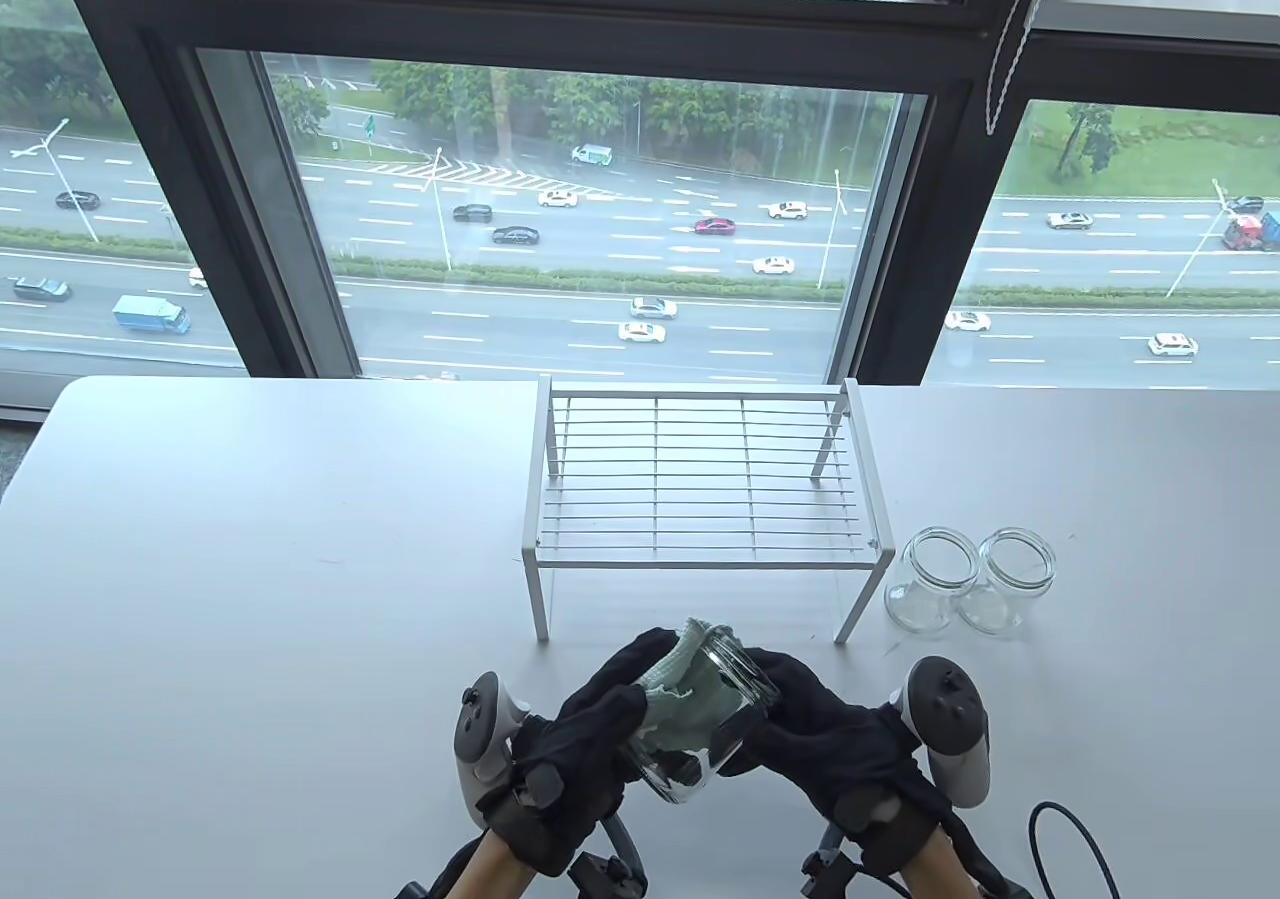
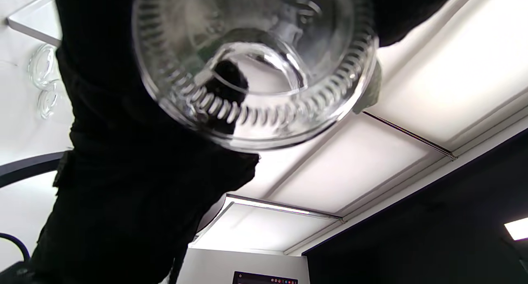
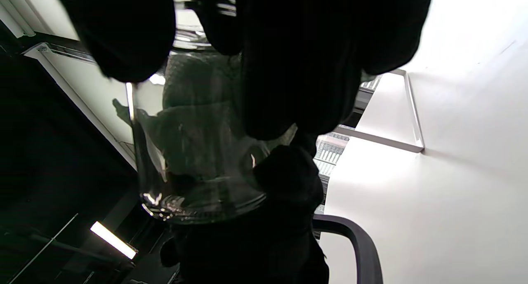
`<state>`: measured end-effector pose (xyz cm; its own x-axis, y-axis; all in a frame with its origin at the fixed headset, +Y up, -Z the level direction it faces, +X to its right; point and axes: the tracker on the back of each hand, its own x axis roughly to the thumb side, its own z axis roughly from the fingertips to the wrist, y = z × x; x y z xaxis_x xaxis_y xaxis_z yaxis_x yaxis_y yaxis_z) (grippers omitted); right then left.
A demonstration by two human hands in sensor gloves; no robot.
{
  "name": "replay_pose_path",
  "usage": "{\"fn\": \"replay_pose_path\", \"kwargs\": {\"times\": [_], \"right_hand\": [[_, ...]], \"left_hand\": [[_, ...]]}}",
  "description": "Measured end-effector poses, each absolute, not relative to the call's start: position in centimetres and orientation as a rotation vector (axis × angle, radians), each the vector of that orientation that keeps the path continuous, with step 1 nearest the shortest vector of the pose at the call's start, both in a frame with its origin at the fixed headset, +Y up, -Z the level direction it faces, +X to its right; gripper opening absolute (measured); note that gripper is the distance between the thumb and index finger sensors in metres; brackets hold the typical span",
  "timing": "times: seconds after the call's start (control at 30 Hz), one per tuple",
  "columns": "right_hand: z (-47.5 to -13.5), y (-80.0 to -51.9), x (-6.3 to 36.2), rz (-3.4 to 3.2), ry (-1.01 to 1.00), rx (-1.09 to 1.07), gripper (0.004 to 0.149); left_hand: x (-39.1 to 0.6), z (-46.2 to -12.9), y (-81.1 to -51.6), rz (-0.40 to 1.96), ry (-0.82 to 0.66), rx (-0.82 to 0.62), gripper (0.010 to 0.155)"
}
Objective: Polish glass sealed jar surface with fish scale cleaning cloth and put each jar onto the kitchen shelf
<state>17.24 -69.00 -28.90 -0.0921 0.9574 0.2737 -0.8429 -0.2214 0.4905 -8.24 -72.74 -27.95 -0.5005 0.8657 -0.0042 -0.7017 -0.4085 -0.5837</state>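
Low over the table's near edge, a clear glass jar (image 1: 725,734) is held tilted between both hands, mouth towards the shelf. My left hand (image 1: 625,689) presses a pale green cleaning cloth (image 1: 680,701) against the jar's left side, its fingers curled over the cloth. My right hand (image 1: 785,704) grips the jar from the right. The left wrist view looks up at the jar's ribbed base (image 2: 255,69). In the right wrist view the cloth (image 3: 194,123) shows through the jar's glass (image 3: 148,168) beneath my right hand's fingers (image 3: 297,69). The white wire kitchen shelf (image 1: 700,484) stands bare just beyond.
Two more lidless glass jars (image 1: 935,579) (image 1: 1010,579) stand side by side on the table right of the shelf. A black cable (image 1: 1075,839) loops at the table's near right. A big window runs behind the table's far edge.
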Motion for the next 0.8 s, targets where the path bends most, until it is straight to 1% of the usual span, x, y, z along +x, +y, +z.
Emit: {"fn": "replay_pose_path", "kwargs": {"times": [0.07,0.13,0.2,0.23,0.37,0.47,0.53,0.67,0.73,0.77,0.8], "right_hand": [[-28.4,-68.2,17.7,1.946,-0.013,0.685,0.067],[-28.0,-67.5,17.9,2.12,-0.194,0.728,0.061],[-27.6,-67.2,17.9,2.127,-0.258,0.697,0.057],[-27.5,-67.2,17.9,2.09,-0.3,0.661,0.055],[-27.3,-67.5,18.0,2.141,-0.368,0.519,0.058],[-27.3,-67.9,17.9,2.206,-0.319,0.416,0.059],[-27.3,-68.0,17.7,2.226,-0.291,0.367,0.06],[-27.3,-67.9,17.7,2.177,-0.23,0.323,0.064],[-27.8,-68.2,17.9,2.024,-0.09,0.372,0.072],[-28.2,-68.3,17.9,1.909,0.016,0.423,0.072],[-28.3,-68.4,17.9,1.849,0.071,0.458,0.072]], "left_hand": [[-8.2,-27.9,-72.8,1.987,-0.667,-0.403,0.054],[-8.3,-27.9,-72.6,1.913,-0.677,-0.371,0.055],[-8.4,-27.9,-72.3,1.856,-0.689,-0.335,0.055],[-8.4,-27.8,-71.9,1.808,-0.693,-0.295,0.055],[-8.4,-27.4,-71.0,1.592,-0.707,-0.14,0.055],[-8.2,-26.9,-70.3,1.34,-0.729,-0.02,0.055],[-8.2,-27.0,-70.2,1.266,-0.717,0.013,0.055],[-8.4,-27.4,-71.0,1.428,-0.681,-0.041,0.055],[-8.5,-27.7,-71.4,1.552,-0.657,-0.077,0.056],[-8.5,-27.8,-71.7,1.676,-0.654,-0.135,0.057],[-8.4,-27.8,-71.8,1.753,-0.651,-0.178,0.057]]}}
